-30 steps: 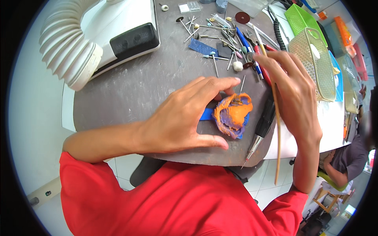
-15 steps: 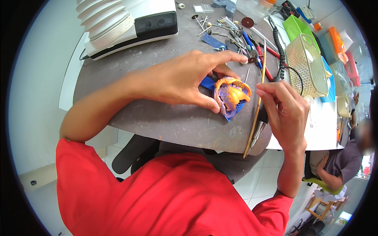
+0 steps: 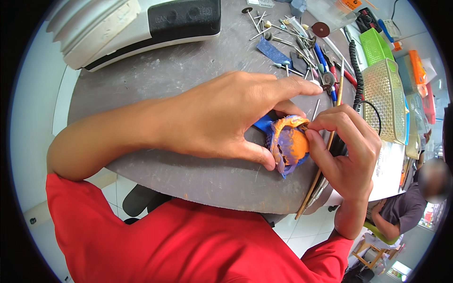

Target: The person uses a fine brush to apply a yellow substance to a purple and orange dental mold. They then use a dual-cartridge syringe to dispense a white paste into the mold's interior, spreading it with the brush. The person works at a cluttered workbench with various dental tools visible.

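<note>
A dental impression (image 3: 296, 144) of orange and purple material sits in a blue tray on the grey table. My left hand (image 3: 222, 115) curves around it, thumb against the near side and fingers at the far side, with the index finger stretched past it. The blue tray handle (image 3: 264, 123) pokes out under that hand. At the impression's far right rim, my right hand (image 3: 351, 148) pinches thumb and forefinger together. Whatever lies between those fingertips is too small to make out. A thin wooden stick (image 3: 307, 198) and a silver-tipped handpiece (image 3: 317, 192) lie partly beneath the right hand.
Several burs and discs (image 3: 302, 42) are strewn at the back, beside a blue abrasive strip (image 3: 272, 51). A white machine with a ribbed hose (image 3: 184, 26) stands back left. Baskets (image 3: 380, 101) and a coiled cord (image 3: 356, 66) line the right. A person (image 3: 401, 203) sits at far right.
My right hand has come in to the impression's rim, from just right of it. My left hand still holds the tray. The view has shifted, so everything appears lower.
</note>
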### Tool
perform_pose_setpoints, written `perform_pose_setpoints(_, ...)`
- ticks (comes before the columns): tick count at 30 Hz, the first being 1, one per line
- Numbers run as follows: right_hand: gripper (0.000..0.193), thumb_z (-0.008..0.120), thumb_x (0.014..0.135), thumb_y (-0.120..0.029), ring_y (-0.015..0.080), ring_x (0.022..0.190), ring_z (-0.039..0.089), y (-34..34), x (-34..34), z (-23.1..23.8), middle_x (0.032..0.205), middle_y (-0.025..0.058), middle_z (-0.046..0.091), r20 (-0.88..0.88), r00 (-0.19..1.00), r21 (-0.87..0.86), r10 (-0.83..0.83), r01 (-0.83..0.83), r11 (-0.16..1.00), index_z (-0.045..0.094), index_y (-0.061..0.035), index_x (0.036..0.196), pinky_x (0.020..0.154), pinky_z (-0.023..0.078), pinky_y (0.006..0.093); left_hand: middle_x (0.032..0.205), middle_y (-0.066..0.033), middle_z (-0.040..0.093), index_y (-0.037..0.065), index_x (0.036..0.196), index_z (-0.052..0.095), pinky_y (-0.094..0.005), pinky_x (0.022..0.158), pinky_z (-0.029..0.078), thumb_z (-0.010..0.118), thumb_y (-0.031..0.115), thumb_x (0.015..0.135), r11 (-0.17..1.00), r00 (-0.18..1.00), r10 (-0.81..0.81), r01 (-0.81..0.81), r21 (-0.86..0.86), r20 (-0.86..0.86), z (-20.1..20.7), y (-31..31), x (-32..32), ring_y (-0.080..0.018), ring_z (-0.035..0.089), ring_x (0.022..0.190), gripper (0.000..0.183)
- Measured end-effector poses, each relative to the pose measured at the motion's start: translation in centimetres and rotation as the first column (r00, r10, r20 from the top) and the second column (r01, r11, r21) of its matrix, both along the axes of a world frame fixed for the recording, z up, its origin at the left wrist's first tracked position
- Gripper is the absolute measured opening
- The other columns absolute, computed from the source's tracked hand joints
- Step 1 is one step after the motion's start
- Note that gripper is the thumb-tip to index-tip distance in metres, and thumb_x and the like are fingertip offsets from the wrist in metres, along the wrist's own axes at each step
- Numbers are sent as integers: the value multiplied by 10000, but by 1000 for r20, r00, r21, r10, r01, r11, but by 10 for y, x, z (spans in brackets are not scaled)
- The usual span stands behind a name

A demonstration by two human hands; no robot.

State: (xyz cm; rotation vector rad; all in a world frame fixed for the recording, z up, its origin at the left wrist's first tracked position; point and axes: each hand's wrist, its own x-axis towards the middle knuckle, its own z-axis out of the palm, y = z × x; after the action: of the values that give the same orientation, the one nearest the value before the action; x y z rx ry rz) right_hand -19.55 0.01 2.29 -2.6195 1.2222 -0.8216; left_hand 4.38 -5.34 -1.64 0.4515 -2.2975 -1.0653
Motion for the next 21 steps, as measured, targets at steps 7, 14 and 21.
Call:
perform_pose_setpoints(7,206,796,680,11,210,657,647,-3,2,-2,768,80,649,5,1000,-48,10,-10,999,679,-25,846,575,500,311,1422,-134,595,70,1523,383,-409,1045,509,925,174,636,995,998,13,-19,101,59,3,2,1,-310,648,1221,1045)
perform_pose_setpoints(14,218,787,667,28,214,650,650,-2,3,0,760,84,657,14,1000,-24,0,1,1000,682,-16,853,578,503,309,1334,-134,655,66,1521,393,-422,1001,512,914,230,640,999,993,24,-29,42,116,6,0,2,-329,648,1181,1037)
perform_pose_setpoints(21,199,762,684,42,209,702,661,2,3,0,835,105,673,27,999,37,-43,42,998,670,-5,853,633,512,300,1223,-117,722,58,1516,398,-418,984,508,913,260,638,999,995,46,-45,-18,92,4,1,3,-337,649,1146,1038)
